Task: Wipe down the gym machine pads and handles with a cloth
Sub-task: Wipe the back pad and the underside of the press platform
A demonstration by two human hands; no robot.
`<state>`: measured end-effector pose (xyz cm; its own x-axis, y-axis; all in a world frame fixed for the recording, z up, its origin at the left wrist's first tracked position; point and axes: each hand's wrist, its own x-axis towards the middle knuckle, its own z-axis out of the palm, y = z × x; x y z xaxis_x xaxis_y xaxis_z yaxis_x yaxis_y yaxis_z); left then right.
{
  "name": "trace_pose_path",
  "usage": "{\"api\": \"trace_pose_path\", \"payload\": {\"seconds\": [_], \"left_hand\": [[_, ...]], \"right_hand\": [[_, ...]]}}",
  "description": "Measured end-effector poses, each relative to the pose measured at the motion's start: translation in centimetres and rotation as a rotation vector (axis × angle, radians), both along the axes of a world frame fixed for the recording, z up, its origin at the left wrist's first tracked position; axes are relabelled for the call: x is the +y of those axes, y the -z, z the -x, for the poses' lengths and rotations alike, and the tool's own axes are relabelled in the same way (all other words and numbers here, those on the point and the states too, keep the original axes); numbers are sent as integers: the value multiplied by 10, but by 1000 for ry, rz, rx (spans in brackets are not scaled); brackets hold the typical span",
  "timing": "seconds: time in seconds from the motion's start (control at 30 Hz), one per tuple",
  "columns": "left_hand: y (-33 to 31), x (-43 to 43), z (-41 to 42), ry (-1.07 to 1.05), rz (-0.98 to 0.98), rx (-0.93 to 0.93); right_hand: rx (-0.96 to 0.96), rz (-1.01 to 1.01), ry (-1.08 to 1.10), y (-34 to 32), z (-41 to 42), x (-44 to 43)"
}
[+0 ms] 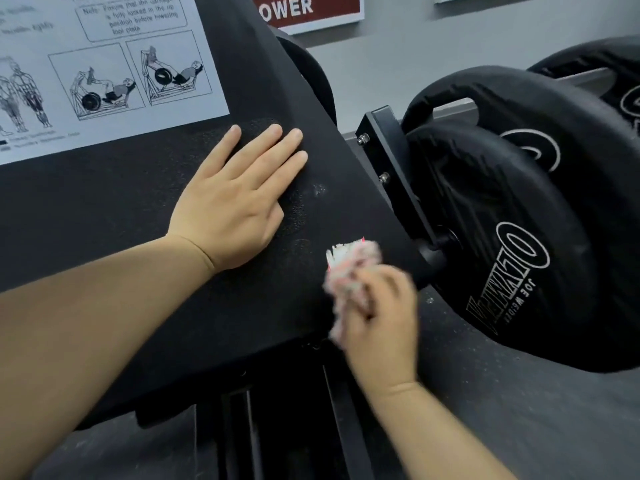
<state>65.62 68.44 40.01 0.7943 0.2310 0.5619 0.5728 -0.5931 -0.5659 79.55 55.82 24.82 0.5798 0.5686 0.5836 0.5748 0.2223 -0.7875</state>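
A large black textured pad [145, 244] of the leg press machine fills the left and middle of the view. My left hand [235, 202] rests flat on it with straight fingers. My right hand [381, 317], blurred by motion, grips a crumpled white and pink cloth [346, 268] against the pad's lower right edge. A few pale smudges [318, 188] show on the pad just right of my left hand.
A white instruction sheet [104, 64] with exercise drawings covers the pad's upper left. Black weight plates [512, 216] hang on a bar at the right, close to my right hand. A black bolted bracket [388, 157] sits between pad and plates. Dark frame rails [284, 427] run below.
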Motion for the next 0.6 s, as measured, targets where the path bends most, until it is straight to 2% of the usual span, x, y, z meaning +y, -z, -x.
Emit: {"api": "trace_pose_path", "payload": {"seconds": [0.07, 0.17, 0.33, 0.4, 0.43, 0.53, 0.6], "left_hand": [[4, -4, 1, -17, 19, 6], [15, -11, 7, -4, 45, 70], [18, -12, 15, -8, 34, 102], [18, -12, 13, -3, 29, 100], [19, -12, 13, 3, 29, 94], [19, -12, 14, 17, 41, 85], [18, -11, 14, 24, 56, 94]], "right_hand": [[-125, -47, -101, 1, 20, -4], [-151, -37, -134, 0, 2, 0], [178, 89, 238, -2, -47, -2], [215, 103, 213, -3, -33, -1], [178, 97, 139, -5, -14, 0], [-102, 23, -128, -1, 45, -7], [-208, -12, -192, 0, 41, -4]]}}
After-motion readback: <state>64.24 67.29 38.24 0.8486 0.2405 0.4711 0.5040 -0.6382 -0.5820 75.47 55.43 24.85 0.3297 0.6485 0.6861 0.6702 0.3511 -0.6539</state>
